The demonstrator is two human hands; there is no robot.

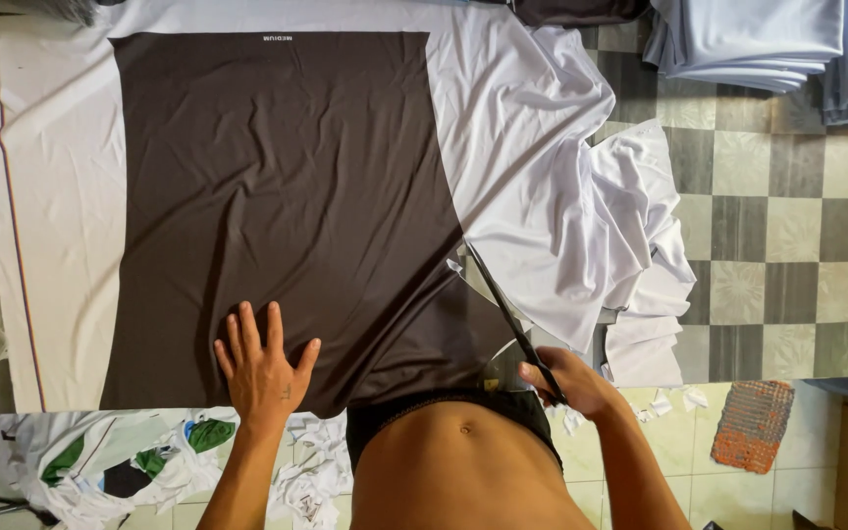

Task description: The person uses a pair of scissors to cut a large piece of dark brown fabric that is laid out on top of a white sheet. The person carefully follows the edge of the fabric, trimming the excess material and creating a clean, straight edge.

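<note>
A large dark brown fabric panel (287, 196) lies flat on a white fabric sheet (61, 196). My left hand (262, 368) presses flat on the panel's near edge, fingers spread. My right hand (571, 383) grips a pair of long scissors (507, 314), whose blades point up-left along the dark panel's right edge where it meets the white cloth. A cut flap of dark fabric (453, 329) lifts beside the blades.
Loose white fabric (581, 226) bunches to the right of the panel. Folded pale cloth stacks (748, 39) sit at the top right on a checkered floor (787, 226). Fabric scraps (149, 461) lie at the lower left; an orange woven mat (753, 424) lies at the lower right.
</note>
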